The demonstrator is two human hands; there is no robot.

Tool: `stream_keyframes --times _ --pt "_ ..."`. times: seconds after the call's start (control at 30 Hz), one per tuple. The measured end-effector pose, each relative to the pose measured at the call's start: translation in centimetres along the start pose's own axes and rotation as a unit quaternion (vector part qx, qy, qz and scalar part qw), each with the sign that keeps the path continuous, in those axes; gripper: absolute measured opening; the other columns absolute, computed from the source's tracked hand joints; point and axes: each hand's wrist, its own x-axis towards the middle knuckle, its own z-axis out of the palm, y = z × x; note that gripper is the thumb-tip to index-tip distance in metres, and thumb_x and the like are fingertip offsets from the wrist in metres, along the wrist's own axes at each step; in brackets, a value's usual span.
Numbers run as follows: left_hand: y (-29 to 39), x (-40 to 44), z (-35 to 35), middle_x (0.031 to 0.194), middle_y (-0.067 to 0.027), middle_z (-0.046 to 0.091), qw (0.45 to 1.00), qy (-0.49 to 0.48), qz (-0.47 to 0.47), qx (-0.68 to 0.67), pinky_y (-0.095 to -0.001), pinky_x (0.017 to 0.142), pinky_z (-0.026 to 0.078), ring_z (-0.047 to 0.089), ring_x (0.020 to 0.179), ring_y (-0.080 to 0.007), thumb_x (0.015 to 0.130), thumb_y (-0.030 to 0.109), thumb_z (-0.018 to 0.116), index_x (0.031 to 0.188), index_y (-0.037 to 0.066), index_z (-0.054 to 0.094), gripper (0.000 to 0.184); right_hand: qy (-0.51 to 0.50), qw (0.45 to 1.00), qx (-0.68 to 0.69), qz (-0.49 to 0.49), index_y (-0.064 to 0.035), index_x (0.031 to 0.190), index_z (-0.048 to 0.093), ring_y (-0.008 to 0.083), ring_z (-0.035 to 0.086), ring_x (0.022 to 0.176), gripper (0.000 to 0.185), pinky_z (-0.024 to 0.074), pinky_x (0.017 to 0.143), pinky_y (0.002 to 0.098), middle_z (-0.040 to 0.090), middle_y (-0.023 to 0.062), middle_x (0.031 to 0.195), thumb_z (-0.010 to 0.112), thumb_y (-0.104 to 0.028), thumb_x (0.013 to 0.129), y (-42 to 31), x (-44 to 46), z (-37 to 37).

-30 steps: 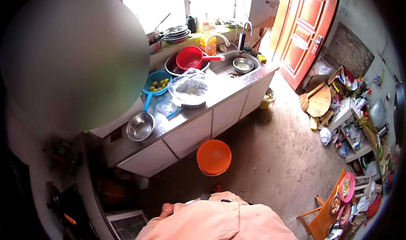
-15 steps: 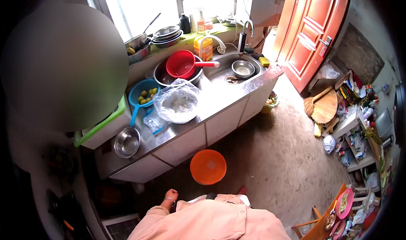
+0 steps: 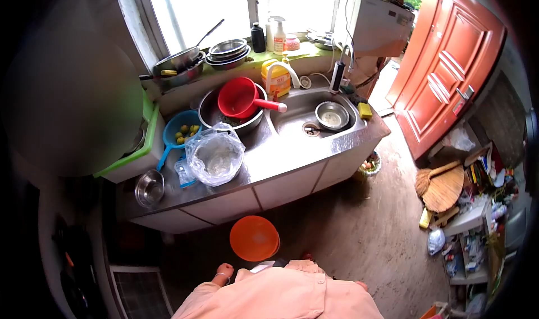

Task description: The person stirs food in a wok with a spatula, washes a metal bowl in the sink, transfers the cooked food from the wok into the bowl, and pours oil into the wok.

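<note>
On the floor, locate the orange bucket: far and slightly right of the left hand, apart from it, close to the sink cabinet. Read as round from above, without a long axis. Note the left hand as nearer, curled, with nothing visible inside; the right hand as apparently a sliver beside the shirt, grip impossible to tell.

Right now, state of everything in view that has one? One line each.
Door: open
Left hand: nothing seen in it
Orange bucket: on the floor, contents unclear
Blue colander: holding yellow-green fruit
Red dipper: resting in metal basin
Plastic bag: open at top
White tap: no stream visible
Steel bowl: upright in sink
</note>
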Motion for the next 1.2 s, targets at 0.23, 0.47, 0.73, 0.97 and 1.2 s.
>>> stream_keyframes --times 0.23,0.47,0.73,0.97,1.2 --pt "10.9 -2.4 1.9 0.087 -0.0100 0.068 0.970 0.054 0.151 -0.183 -0.0331 0.078 0.052 0.066 0.083 -0.0216 0.075 0.016 0.067 0.090 0.008 0.067 0.017 -0.053 0.993 0.032 -0.103 -0.0062 0.104 0.059 0.0162 0.062 0.063 0.017 0.0512 0.049 0.0252 0.064 0.0083 0.079 0.052 -0.014 0.091 -17.9 7.2 3.5" --pt "7.1 -0.4 4.8 0.084 -0.0106 0.069 0.971 0.032 0.015 -0.238 -0.0318 0.077 0.052 0.066 0.079 -0.0206 0.074 0.014 0.069 0.086 0.007 0.069 0.014 -0.187 0.957 0.035 -0.220 -0.0066 0.110 0.060 0.0115 0.062 0.066 0.021 0.0509 0.054 0.0229 0.065 0.0059 0.084 0.055 -0.019 0.093 -29.4 4.5 17.7" --pt "4.7 -4.2 6.4 0.075 -0.0074 0.066 0.889 0.115 -0.185 -0.403 -0.0316 0.060 0.053 0.063 0.063 -0.0181 0.076 0.003 0.063 0.086 0.006 0.066 0.010 -0.326 0.847 -0.090 -0.410 -0.0045 0.104 0.063 0.0085 0.061 0.069 0.015 0.0479 0.057 0.0195 0.065 0.0041 0.086 0.055 -0.011 0.093 -40.0 -1.3 30.3" --pt "4.1 -7.2 15.0 0.076 -0.0064 0.066 0.836 0.226 -0.179 -0.467 -0.0312 0.059 0.053 0.063 0.061 -0.0164 0.077 0.005 0.063 0.086 0.008 0.066 0.010 -0.420 0.730 -0.209 -0.496 -0.0036 0.098 0.065 0.0105 0.060 0.073 0.013 0.0465 0.061 0.0212 0.065 0.0032 0.089 0.055 -0.005 0.089 -43.1 -4.7 40.0" --pt "12.3 -14.0 21.0 0.078 -0.0113 0.068 0.771 0.268 -0.331 -0.474 -0.0374 0.066 0.054 0.067 0.075 -0.0205 0.072 0.013 0.066 0.086 0.009 0.067 0.014 -0.474 0.434 -0.317 -0.698 -0.0078 0.108 0.062 0.0340 0.052 0.111 0.029 0.0449 0.092 0.0414 0.055 0.0149 0.121 0.058 -0.003 0.079 -45.7 -7.8 48.4"
